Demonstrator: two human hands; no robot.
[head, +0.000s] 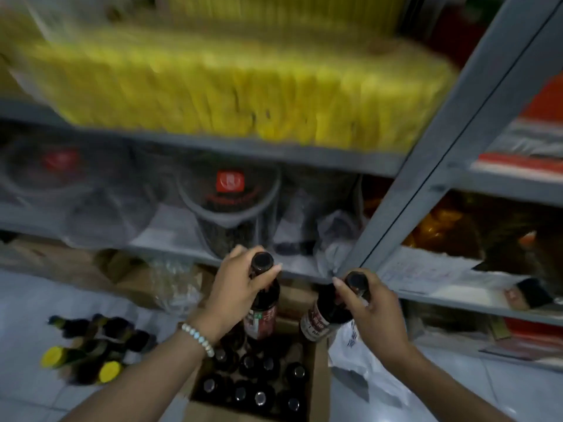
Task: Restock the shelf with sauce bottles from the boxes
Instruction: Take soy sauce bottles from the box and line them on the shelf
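— What takes up most of the view?

— A grey metal shelf [451,141], its slanted post running from the top right corner down toward the middle. A wide block of yellow packets [228,86] fills the upper board to its front edge, and below it, clear tubs [230,196] of dark contents sit side by side, one with a red label.

— And the boxes?

— One open cardboard box [320,370] stands on the tiled floor [30,300] against the shelf's bottom edge. Dark sauce bottles [259,394] stand upright inside, caps up. Left of the box, more bottles [91,348] lie on their sides on the floor, some with yellow caps; they are blurred. A white plastic bag [359,360] lies at the box's right edge.

— Which bottles are being held?

— Two. The left bottle [265,303] hangs over the box's far edge, long axis about vertical, cap up. The right bottle [316,324] is over the box's far right corner, tilted, cap up and right, base down and left.

— The hands?

— The left hand [237,287] curls round the left bottle's neck, the right hand [374,312] round the right bottle's neck. A beaded bracelet [198,338] circles the left wrist.
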